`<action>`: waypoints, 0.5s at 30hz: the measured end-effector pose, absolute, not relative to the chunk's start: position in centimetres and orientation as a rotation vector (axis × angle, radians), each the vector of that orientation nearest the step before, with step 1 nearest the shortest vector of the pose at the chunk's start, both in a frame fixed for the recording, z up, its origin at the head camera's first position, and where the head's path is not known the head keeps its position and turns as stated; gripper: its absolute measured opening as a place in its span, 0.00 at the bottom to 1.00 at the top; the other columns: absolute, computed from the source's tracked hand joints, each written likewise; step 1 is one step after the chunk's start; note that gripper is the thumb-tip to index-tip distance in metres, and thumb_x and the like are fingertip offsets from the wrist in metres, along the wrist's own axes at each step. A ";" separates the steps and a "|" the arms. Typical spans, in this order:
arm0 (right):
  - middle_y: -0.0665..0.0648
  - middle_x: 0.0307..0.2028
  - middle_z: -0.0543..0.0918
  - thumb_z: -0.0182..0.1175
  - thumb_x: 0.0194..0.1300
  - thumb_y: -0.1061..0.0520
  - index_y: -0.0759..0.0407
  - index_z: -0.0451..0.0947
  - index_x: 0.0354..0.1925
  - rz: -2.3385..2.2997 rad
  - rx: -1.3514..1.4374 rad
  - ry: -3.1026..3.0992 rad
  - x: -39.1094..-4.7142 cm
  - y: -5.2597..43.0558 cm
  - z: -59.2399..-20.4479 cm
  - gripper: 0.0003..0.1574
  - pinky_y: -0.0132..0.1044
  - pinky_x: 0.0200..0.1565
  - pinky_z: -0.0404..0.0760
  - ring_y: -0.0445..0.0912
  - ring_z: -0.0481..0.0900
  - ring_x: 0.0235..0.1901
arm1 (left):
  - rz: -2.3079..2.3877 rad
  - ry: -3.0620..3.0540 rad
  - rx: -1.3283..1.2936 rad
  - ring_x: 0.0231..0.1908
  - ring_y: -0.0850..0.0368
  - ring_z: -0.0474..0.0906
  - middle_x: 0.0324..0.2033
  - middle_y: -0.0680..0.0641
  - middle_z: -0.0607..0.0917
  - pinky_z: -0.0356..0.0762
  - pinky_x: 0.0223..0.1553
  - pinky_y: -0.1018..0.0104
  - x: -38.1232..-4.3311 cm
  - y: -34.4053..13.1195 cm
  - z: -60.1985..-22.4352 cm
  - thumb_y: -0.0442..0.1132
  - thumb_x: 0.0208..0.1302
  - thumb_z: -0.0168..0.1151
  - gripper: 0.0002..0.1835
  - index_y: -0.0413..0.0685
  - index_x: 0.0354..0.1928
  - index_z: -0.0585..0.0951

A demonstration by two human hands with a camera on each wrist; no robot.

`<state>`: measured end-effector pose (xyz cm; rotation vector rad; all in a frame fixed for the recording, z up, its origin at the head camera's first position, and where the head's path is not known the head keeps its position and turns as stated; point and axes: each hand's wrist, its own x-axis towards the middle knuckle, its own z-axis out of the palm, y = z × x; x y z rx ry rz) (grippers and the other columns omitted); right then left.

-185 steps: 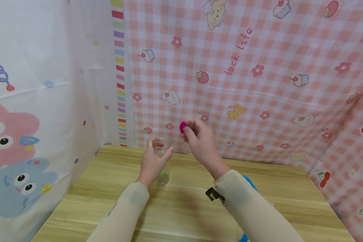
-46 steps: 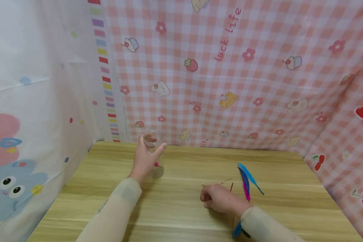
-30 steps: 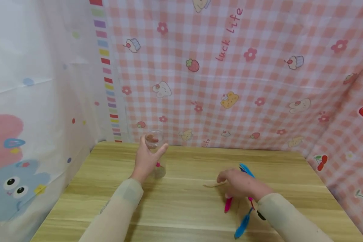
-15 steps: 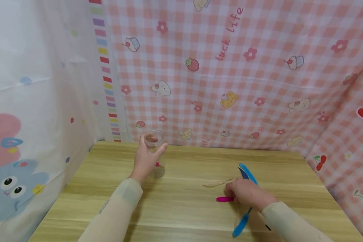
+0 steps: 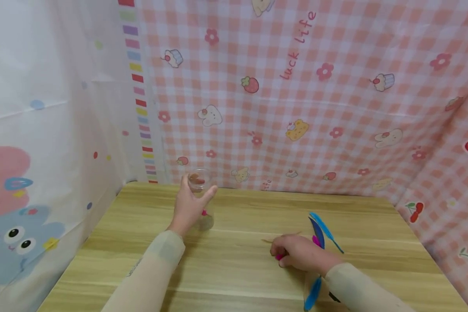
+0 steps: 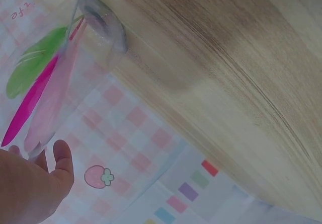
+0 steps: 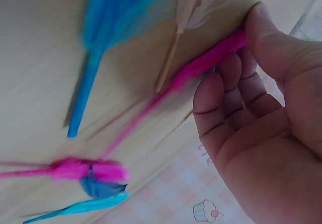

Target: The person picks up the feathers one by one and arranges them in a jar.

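Observation:
My left hand [image 5: 189, 206] grips a tall clear jar [image 5: 206, 222] standing upright at the table's back left. Inside it, the left wrist view shows a green feather [image 6: 37, 58], a magenta feather [image 6: 32, 100] and a pale pink feather [image 6: 53, 95]. Low over the table at centre right, my right hand [image 5: 302, 253] pinches another magenta feather [image 7: 214, 53] between thumb and fingers, its quill trailing out behind. Around this hand lie a beige feather [image 7: 193, 5], a blue feather [image 5: 313, 294], a dark blue feather [image 5: 317, 229] and a further magenta feather [image 7: 90, 169].
A light blue feather [image 5: 328, 232] lies toward the back right of the wooden table [image 5: 242, 277]. Behind the table hangs a pink checked cloth [image 5: 265, 108], and a white printed cloth [image 5: 58, 143] hangs at the left.
Earlier my right hand held a magenta feather up beside the jar; magenta now shows inside it. The right hand came down among the feathers, picked up another magenta one and moved slightly left.

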<state>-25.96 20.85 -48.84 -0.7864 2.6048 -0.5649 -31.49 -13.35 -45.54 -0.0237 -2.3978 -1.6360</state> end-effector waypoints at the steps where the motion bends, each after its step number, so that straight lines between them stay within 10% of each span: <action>1: 0.42 0.34 0.80 0.74 0.67 0.60 0.44 0.83 0.38 -0.559 -0.806 2.604 -26.1 20.7 -48.9 0.10 0.34 0.42 0.78 0.38 0.75 0.36 | -1.635 -2.395 -0.027 0.64 0.44 0.77 0.67 0.41 0.80 0.77 0.67 0.43 -31.5 -13.3 -45.4 0.59 0.68 0.73 0.45 0.48 0.75 0.62; 15: 0.47 0.30 0.81 0.64 0.77 0.58 0.50 0.82 0.37 -0.965 -0.695 2.666 -27.5 18.2 -44.0 0.08 0.31 0.34 0.75 0.40 0.74 0.30 | -1.655 -2.390 -0.024 0.66 0.40 0.77 0.66 0.45 0.80 0.77 0.66 0.43 -31.4 -13.4 -45.6 0.60 0.67 0.74 0.45 0.51 0.76 0.61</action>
